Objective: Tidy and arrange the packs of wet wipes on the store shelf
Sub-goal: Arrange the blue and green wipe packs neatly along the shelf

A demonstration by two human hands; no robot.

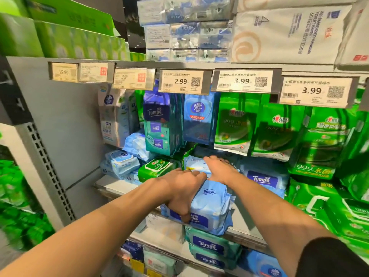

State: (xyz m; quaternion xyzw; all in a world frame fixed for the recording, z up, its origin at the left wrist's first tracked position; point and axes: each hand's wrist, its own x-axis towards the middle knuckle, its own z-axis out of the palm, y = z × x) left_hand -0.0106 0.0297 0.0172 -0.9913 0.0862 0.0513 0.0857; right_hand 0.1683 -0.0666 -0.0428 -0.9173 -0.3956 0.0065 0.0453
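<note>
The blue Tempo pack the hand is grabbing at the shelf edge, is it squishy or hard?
Probably squishy: the blue Tempo pack has soft, wrinkled film that dents where the left hand grips it. It may be a bit slippery, since the wrapper looks shiny. It won't roll, being flat-sided.

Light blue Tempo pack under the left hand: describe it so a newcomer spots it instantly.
Find the 2.99 price tag on the shelf rail, then drop to the shelf edge below. There the left hand holds the light blue Tempo pack. Unlike the neighbouring flat Tempo pack, it overhangs the edge with its logo upside down.
</note>
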